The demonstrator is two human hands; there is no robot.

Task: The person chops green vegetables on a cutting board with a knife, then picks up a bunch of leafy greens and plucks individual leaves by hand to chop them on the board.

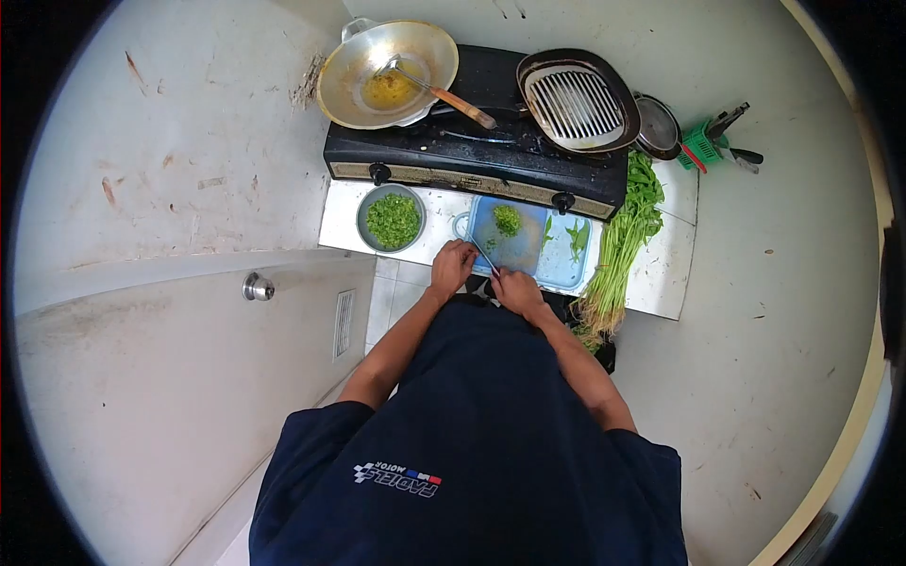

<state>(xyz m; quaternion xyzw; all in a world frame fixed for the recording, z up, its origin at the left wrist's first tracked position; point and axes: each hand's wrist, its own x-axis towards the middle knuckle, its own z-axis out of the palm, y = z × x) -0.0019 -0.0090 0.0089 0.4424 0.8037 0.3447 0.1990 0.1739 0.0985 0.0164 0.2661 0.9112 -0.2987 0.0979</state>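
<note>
My right hand [516, 290] is wrapped around the handle of a knife [484, 256], its blade slanting up and left over the near left part of a blue cutting board [570, 273]. Close to the blade tip is my left hand [454, 265], fingers curled together at the board's left edge; anything between them is too small to tell. A small heap of chopped greens [507, 221] lies on the board, with a few bits nearer the knife. Some loose green leaves [578, 240] rest on its right side. Left of the board stands a grey bowl [362, 223] full of chopped greens.
Behind the board is a black two-burner stove [472, 162], bearing a wok [422, 47] with oil and a wooden-handled spatula [460, 103], and a ridged grill pan [576, 99]. Long leafy stalks [618, 250] lie at right, near a lidded pot [658, 125] and green utensil basket [698, 143].
</note>
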